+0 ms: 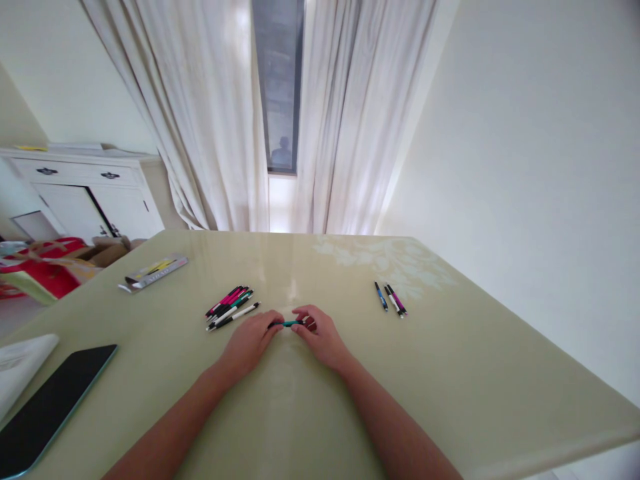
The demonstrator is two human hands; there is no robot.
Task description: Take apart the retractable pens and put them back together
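A green pen (pixel 292 323) lies crosswise between my two hands, low over the middle of the table (pixel 310 413). My left hand (pixel 255 340) pinches its dark left end. At the other end, the thumb and fingers of my right hand (pixel 319 333) close round the pen, partly hiding its tip. Just beyond my left hand is a loose pile of pens (pixel 230 305) in pink, black, green and white. Farther right, a blue pen (pixel 381 297) lies beside a white pen (pixel 393 301) and a purple pen (pixel 397 299).
An opened pen box (pixel 156 272) rests at the table's far left. A dark tablet (pixel 55 403) and a white object (pixel 25 367) are near the left edge. Beyond stand a white cabinet (pixel 95 193), a red bag (pixel 47 267) and curtains (pixel 215 120). A wall (pixel 540 167) borders the right side.
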